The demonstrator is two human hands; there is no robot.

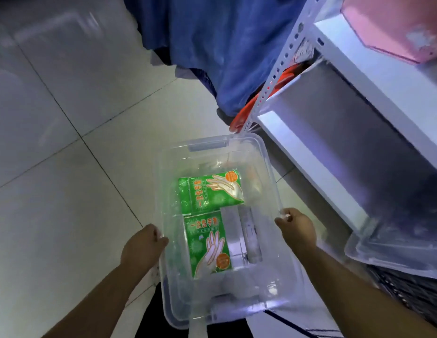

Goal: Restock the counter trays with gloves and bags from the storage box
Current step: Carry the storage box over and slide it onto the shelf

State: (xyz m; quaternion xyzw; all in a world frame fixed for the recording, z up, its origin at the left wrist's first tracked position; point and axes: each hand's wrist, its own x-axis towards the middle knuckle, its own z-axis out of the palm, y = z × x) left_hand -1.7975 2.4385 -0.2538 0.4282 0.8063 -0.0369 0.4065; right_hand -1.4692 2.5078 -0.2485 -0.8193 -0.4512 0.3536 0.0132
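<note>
The left hand (142, 247) and right hand (298, 230) each clasp a long rim of the clear storage box (207, 145), apparently lifted over the tiled floor (66, 191). Two green glove packs (207, 245) lie loose inside; a tilt would slide them, and the far corner could knock the white shelf (293, 147).

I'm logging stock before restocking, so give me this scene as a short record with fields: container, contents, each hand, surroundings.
container: clear storage box, open top
contents: far glove pack, near glove pack, both green; clear packet beside the near one, contents unclear
left hand: grips the box's left rim
right hand: grips the box's right rim
surroundings: tiled floor; white shelf rack to the right; blue cloth beyond
</note>
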